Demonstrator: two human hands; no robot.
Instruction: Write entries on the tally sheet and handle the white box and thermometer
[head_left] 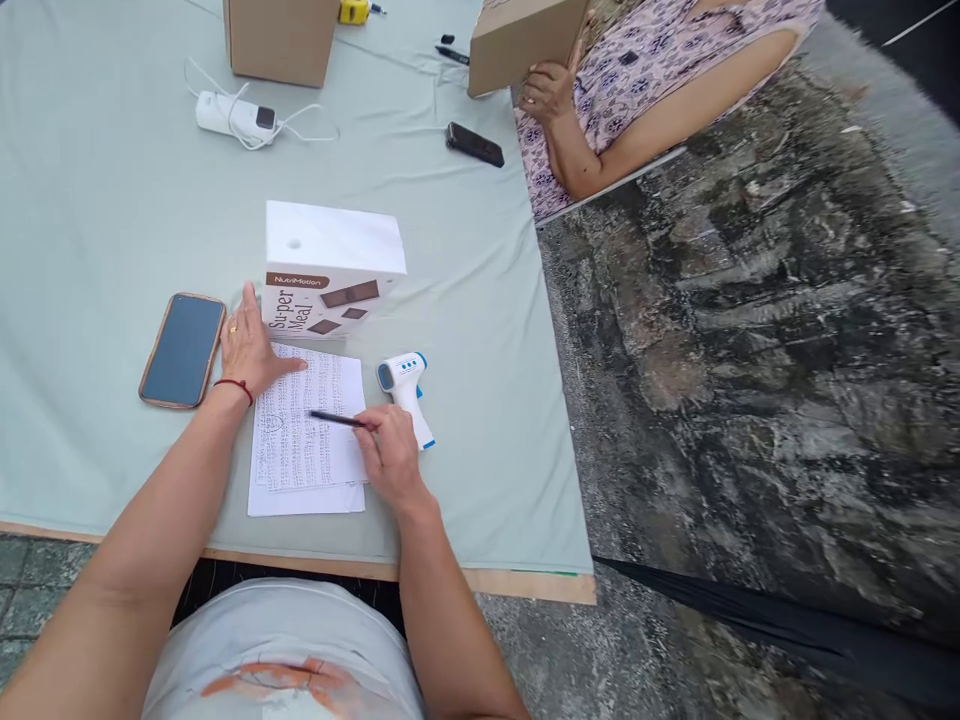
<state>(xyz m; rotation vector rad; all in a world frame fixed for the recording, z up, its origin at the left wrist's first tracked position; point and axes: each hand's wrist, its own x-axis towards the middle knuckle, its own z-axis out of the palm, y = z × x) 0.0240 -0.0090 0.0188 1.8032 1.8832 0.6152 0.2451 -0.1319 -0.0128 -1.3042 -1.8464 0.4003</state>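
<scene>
Sheets of paper (307, 470) covered in rows of small print lie in front of me, with a pen-drawn loop near their left side. My right hand (391, 455) grips a dark pen (337, 418), its tip pointing left over the top sheet. With fingers spread, my left hand (251, 350) rests on the top left of the paper, beside the white Super Meal box (337, 240). That box stands upright just behind the sheets. A white and blue infrared thermometer (407, 390) lies right of the paper, close to my right hand. Left of my left hand is a smartphone (184, 350).
Farther back lie a white device with a cable (236, 117), a cardboard box (281, 40), a yellow tool (354, 11), a black marker (452, 54) and a black device (475, 144). Across the table (480, 300), another person's hand (546, 92) holds a cardboard box (525, 45).
</scene>
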